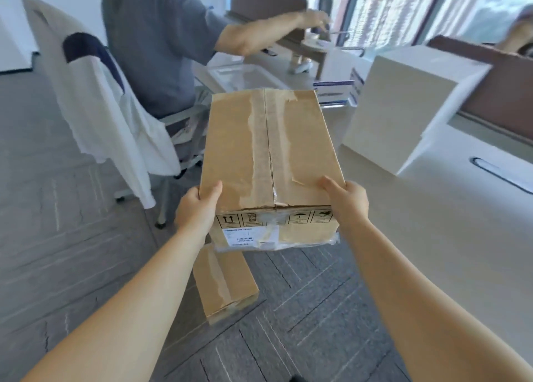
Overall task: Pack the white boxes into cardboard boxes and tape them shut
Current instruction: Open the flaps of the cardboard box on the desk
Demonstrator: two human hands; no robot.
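Head view: taped cardboard box (271,162) carried in the air, both hands clamped on its near end.

Left hand (199,205) grips the near-left corner, right hand (347,200) the near-right. Long axis runs straight away from the hands; neither is nearer. Worktop (432,223) lies right, white box (403,107) on it. Second cardboard box (225,283) sits on the floor below.

cardboard box (271,156): brown, clear tape stripe
cube box (403,113): white
carpet (302,324): grey herringbone
shirt (155,41): grey
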